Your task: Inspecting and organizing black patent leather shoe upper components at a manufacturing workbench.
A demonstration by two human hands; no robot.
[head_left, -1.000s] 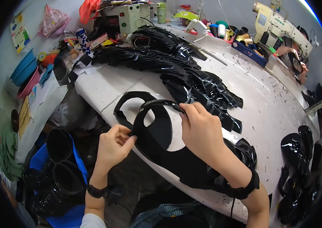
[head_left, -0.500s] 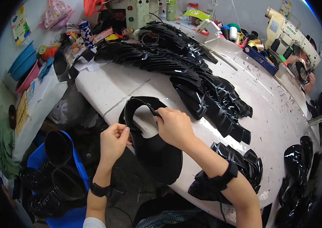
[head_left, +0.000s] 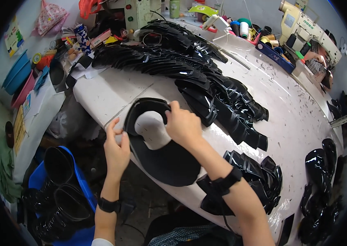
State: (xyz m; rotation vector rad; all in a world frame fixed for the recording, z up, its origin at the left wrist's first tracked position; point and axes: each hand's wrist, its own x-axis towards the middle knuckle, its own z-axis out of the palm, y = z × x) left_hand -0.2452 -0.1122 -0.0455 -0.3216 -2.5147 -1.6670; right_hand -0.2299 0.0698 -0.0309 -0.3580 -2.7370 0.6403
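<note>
A black shoe upper (head_left: 163, 163) with a curved collar loop stands over the near left edge of the white table, its dark inner side showing. My right hand (head_left: 183, 126) is closed on the right rim of the collar, thumb and fingers pinching the edge. At the left rim is my left hand (head_left: 116, 149), its index finger and thumb apart and touching or nearly touching the edge. Through the loop the white tabletop (head_left: 149, 128) shows.
Stacked shiny black shoe pieces (head_left: 153, 65) run across the table's far side. More pieces (head_left: 249, 176) lie beside my right forearm. A blue bin (head_left: 79, 164) holds black boots at lower left. Sewing machine (head_left: 310, 30) and thread tray (head_left: 276, 59) stand at far right.
The upper has turned so its loop opens wider toward me. My left fingers have loosened from a pinch on the left rim. My right hand keeps its hold, slightly higher.
</note>
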